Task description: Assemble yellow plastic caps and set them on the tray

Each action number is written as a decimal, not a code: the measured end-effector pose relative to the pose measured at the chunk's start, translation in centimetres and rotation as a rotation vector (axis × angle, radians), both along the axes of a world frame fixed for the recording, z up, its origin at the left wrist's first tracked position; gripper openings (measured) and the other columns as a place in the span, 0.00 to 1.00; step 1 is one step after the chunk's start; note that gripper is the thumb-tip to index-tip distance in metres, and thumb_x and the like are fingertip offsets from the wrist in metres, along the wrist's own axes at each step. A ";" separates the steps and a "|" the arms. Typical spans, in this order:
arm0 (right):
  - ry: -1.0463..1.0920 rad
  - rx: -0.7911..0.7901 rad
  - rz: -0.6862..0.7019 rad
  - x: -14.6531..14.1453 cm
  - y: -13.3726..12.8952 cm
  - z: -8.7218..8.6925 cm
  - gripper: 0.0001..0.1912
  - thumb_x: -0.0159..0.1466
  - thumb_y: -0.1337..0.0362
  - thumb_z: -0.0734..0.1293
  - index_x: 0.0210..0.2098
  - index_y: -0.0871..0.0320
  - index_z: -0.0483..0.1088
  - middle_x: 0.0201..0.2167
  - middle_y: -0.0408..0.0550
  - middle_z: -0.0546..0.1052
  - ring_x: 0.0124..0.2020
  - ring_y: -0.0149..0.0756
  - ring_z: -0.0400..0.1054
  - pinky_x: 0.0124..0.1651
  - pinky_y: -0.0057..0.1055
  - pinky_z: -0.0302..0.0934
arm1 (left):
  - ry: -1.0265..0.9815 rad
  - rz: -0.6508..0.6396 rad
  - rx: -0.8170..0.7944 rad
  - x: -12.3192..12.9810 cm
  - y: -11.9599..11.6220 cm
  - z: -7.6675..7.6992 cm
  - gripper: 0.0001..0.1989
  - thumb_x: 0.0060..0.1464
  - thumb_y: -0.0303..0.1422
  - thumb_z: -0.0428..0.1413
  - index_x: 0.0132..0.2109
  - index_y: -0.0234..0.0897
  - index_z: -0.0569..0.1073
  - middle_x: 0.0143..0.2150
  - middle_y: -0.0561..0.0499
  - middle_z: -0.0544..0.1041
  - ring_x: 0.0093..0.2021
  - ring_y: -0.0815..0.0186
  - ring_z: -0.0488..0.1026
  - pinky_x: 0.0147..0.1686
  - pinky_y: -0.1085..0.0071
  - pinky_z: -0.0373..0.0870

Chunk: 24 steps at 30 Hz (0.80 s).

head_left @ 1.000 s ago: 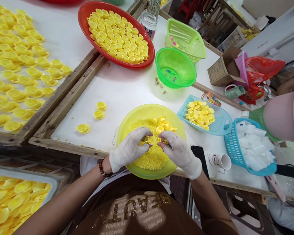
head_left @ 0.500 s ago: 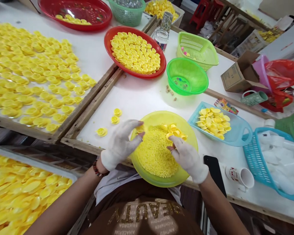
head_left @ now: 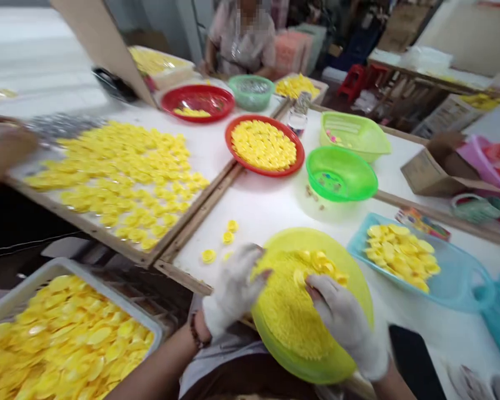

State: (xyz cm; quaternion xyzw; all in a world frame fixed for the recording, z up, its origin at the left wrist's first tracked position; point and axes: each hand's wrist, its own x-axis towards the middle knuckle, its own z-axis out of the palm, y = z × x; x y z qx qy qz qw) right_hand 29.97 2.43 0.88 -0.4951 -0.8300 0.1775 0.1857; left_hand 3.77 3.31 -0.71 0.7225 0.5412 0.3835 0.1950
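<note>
Both my hands wear white gloves. My left hand [head_left: 238, 286], smeared by motion, is at the left rim of a translucent yellow bowl [head_left: 281, 364], thumb and fingers apart with no piece visible between them. Small yellow granules [head_left: 294, 311] fill much of the bowl, with several curved yellow pieces on top at the far side. Over the granules, my right hand [head_left: 344, 319] pinches a round yellow cup-like piece [head_left: 300, 278] between thumb and fingers. On the table left of the bowl lie several small yellow cups [head_left: 208, 256], one close beside my left hand.
A blue tray [head_left: 458, 283] of flat yellow pieces and a black phone [head_left: 416, 361] lie right. Beyond are a green basin [head_left: 341, 172] and a red tray [head_left: 300, 158] of yellow cups. A crate [head_left: 156, 328] stands lower left. Another person's hand [head_left: 10, 147] is far left; someone sits behind.
The view has swung left and up. Another yellow cup now lies on the table beside my left hand, which held a yellow piece before. My right hand now pinches a piece over the granules.
</note>
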 end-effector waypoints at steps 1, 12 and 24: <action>0.049 0.016 0.037 0.1 -0.2 0.0 0.14 0.70 0.68 0.57 0.48 0.50 0.71 0.41 0.52 0.80 0.39 0.43 0.76 0.41 0.38 0.72 | -0.023 -0.123 -0.031 1.2 -0.1 0.8 0.15 0.61 0.35 0.56 0.55 0.38 0.71 0.55 0.43 0.74 0.54 0.57 0.74 0.55 0.60 0.75; -0.155 -0.176 -0.069 1.1 -0.1 -5.1 0.19 0.61 0.63 0.62 0.51 0.52 0.71 0.44 0.57 0.79 0.40 0.50 0.78 0.39 0.44 0.73 | -0.141 -0.237 -0.252 5.5 0.1 0.6 0.11 0.51 0.37 0.58 0.43 0.45 0.70 0.42 0.47 0.78 0.41 0.63 0.76 0.43 0.65 0.79; 0.016 -0.328 0.033 1.0 -2.3 0.6 0.10 0.65 0.67 0.62 0.44 0.49 0.70 0.42 0.47 0.79 0.44 0.44 0.75 0.50 0.41 0.69 | -0.265 -0.220 -0.349 6.0 0.5 -0.6 0.12 0.56 0.29 0.56 0.48 0.38 0.72 0.44 0.48 0.78 0.43 0.61 0.76 0.48 0.60 0.76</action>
